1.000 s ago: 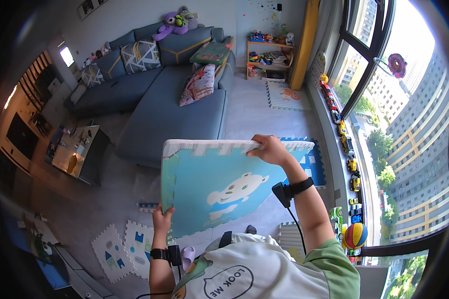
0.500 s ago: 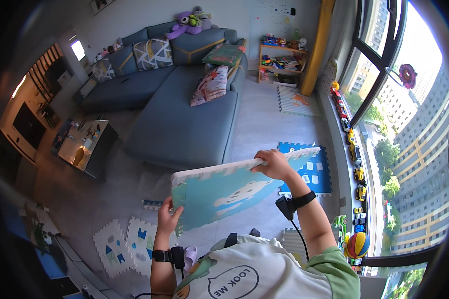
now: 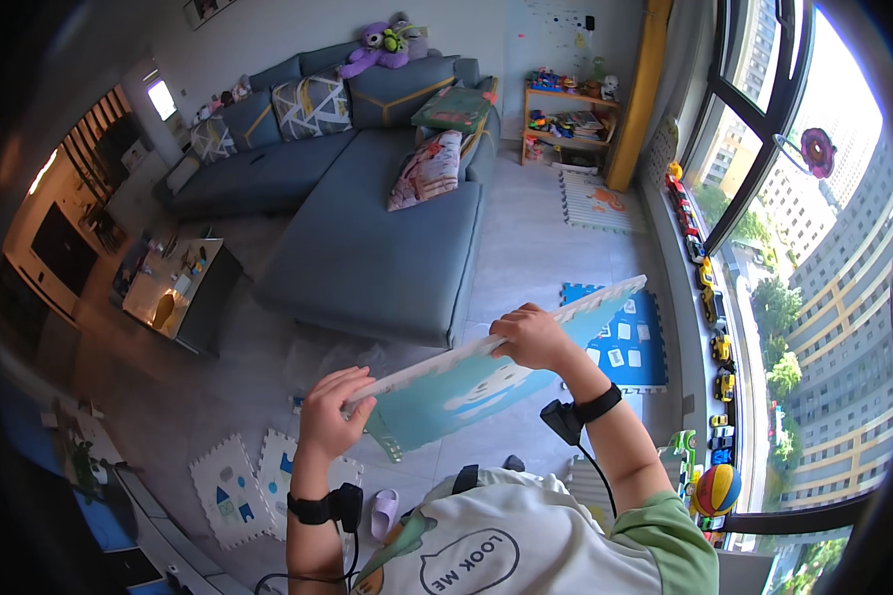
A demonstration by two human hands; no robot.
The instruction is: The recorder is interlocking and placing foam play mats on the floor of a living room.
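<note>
A light blue foam play mat tile [image 3: 437, 402] with a pale picture and jigsaw-cut edges is held up in front of me, tilted, its right end higher. My right hand [image 3: 534, 337] wraps over the tile's upper edge near the middle, fingers on the far side. At its left corner my left hand [image 3: 335, 412] grips the same tile between thumb and fingers. Whether it is one tile or several stacked cannot be made out. Behind its right end, a darker blue mat tile [image 3: 633, 342] with white squares lies on the floor.
Two white patterned mat tiles [image 3: 218, 491] lie on the floor at lower left, near a lilac slipper [image 3: 385, 512]. A grey sofa [image 3: 377, 248] stands ahead, a low table [image 3: 193, 283] to the left. Toy vehicles line the windowsill, with a basketball [image 3: 716, 490] at its near end.
My left hand has shifted from the tile's left side up to its upper left corner. The tile's left end has dropped and its right end has risen. My right hand keeps its hold.
</note>
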